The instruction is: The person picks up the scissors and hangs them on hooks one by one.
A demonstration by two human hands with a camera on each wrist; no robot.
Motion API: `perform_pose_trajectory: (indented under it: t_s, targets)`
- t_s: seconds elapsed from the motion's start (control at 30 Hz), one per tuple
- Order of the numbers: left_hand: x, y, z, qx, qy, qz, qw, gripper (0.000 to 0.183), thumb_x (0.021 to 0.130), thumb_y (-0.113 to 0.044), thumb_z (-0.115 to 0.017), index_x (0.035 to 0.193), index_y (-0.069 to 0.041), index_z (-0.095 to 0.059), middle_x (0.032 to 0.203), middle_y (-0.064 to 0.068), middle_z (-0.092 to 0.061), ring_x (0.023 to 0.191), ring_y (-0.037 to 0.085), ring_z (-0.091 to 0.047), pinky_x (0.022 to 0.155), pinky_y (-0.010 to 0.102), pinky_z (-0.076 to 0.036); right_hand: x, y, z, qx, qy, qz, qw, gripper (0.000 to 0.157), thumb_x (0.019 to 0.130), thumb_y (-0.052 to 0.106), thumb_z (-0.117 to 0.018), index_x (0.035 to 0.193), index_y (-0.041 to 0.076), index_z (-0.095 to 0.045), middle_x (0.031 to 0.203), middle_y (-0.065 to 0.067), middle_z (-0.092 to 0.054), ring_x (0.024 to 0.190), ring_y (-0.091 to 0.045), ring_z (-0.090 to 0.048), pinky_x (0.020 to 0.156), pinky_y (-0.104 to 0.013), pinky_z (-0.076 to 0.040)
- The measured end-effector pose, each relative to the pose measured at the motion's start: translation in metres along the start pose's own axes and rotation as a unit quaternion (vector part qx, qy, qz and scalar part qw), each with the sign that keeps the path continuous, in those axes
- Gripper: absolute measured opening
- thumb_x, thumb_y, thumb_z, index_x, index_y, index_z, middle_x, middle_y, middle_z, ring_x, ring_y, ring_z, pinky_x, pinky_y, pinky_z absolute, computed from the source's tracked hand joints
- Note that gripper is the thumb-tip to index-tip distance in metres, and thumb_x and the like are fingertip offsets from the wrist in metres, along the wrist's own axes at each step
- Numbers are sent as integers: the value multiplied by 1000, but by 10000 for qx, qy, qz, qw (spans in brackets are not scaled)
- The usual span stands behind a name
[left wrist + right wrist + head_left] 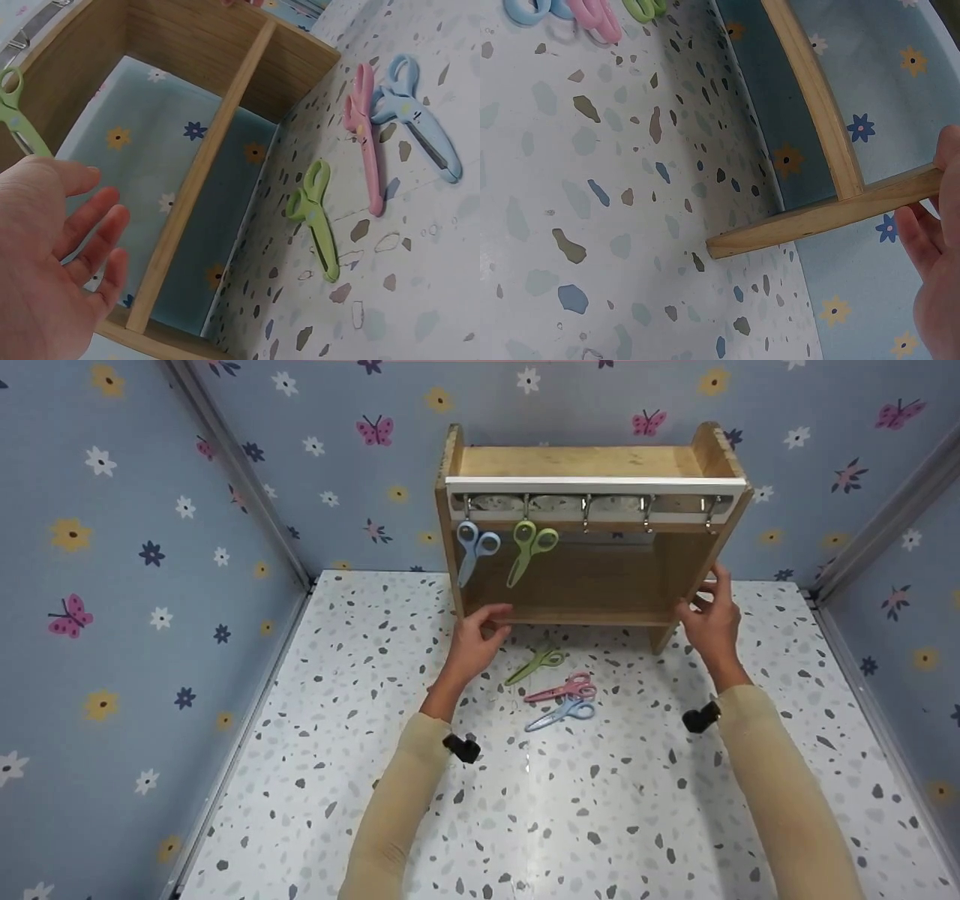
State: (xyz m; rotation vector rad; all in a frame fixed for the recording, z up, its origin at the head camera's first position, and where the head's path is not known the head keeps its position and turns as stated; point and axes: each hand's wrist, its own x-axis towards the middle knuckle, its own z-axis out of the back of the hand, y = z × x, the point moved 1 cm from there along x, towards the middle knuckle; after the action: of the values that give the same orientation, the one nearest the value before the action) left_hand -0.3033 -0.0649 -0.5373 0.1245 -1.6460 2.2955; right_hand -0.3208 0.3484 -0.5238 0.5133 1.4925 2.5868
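Observation:
A wooden rack (600, 613) stands against the back wall, with a white hook rail (555, 482) along its upper front. Blue scissors (468, 559) and green scissors (521, 559) hang from the two leftmost hooks. My right hand (712, 626) grips the rack's right side panel (780, 231), thumb in front and fingers behind. By the rack's lower left corner is my left hand (471, 645), its fingers loosely bent and holding nothing; whether it touches the wood I cannot tell. Between the hands lie green scissors (321, 232), pink scissors (369, 157) and blue scissors (429, 135).
The white speckled tabletop (585, 810) spreads in front of the rack. Flowered panels (135, 660) enclose it at the left, back and right. The hooks (646, 514) on the right part of the rail carry nothing.

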Motion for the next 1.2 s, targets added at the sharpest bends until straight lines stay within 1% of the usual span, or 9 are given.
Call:
perform_pose_trajectory:
  t_s: [0.1, 0.3, 0.4, 0.5, 0.63, 0.8, 0.93, 1.07, 1.2]
  targets:
    - [-2, 2, -3, -2, 86, 62, 9999, 36, 109, -4, -70, 144, -2, -71, 145, 19, -77, 124, 39, -73, 103, 53, -59, 1, -1, 0, -69, -20, 26, 10000, 85, 106, 10, -64, 178, 35, -25, 155, -26, -62, 150, -47, -63, 119, -64, -54]
    - [-5, 9, -9, 301, 146, 168, 9993, 34, 109, -6, -71, 143, -5, -73, 144, 16, -78, 127, 34, -73, 106, 47, -60, 2, -2, -1, 5, -12, -52, 10000, 88, 107, 8, -65, 178, 38, -24, 156, -24, -61, 152, -46, -62, 121, -62, -53]
    - [-6, 12, -12, 468, 157, 111, 9987, 32, 109, -5, -71, 141, -4, -74, 143, 18, -77, 128, 36, -73, 108, 51, -60, 2, -3, -1, -9, -16, -53, 10000, 87, 107, 8, -65, 177, 38, -25, 156, -25, -62, 151, -47, -63, 121, -63, -53]
    - [-6, 14, -14, 623, 169, 9, 9979, 31, 108, -4, -70, 139, -1, -74, 140, 20, -78, 124, 38, -74, 108, 57, -59, 2, -3, -1, -10, -12, -58, 10000, 87, 107, 8, -65, 177, 39, -25, 157, -26, -61, 151, -47, -63, 120, -63, -53]
    - [-7, 17, -17, 900, 231, -177, 9955, 31, 107, -3, -70, 138, -2, -75, 137, 20, -79, 118, 38, -76, 106, 57, -61, 1, -1, -1, 22, 4, -85, 10000, 85, 107, 9, -64, 177, 38, -26, 158, -26, -60, 151, -48, -62, 121, -63, -52]
    - [-9, 22, -23, 1051, 410, -307, 9931, 31, 108, -2, -69, 138, -1, -75, 136, 24, -79, 118, 40, -77, 107, 59, -61, 0, 0, -1, 57, 17, -45, 10000, 85, 106, 9, -64, 176, 38, -27, 158, -26, -60, 152, -49, -61, 122, -63, -52]
    - [-12, 24, -28, 1122, 581, -215, 9918, 31, 109, -6, -69, 139, -2, -74, 139, 20, -79, 121, 40, -76, 109, 62, -59, -1, -1, -1, 32, -2, 26, 10000, 85, 106, 8, -64, 177, 39, -27, 157, -26, -61, 152, -48, -62, 121, -64, -53]
    - [-15, 24, -33, 1163, 752, -69, 9903, 32, 109, -8, -71, 141, -5, -74, 142, 18, -79, 125, 39, -76, 111, 61, -59, -2, -2, -1, -55, -64, 143, 9999, 84, 107, 9, -63, 177, 37, -28, 154, -26, -63, 149, -48, -64, 118, -65, -55]
    - [-16, 25, -37, 1244, 870, -3, 9884, 32, 109, -8, -71, 141, -4, -74, 142, 17, -78, 125, 39, -76, 111, 58, -59, -2, -3, -2, -59, -94, 240, 9996, 83, 106, 9, -63, 177, 35, -28, 152, -27, -63, 148, -49, -65, 117, -66, -55]
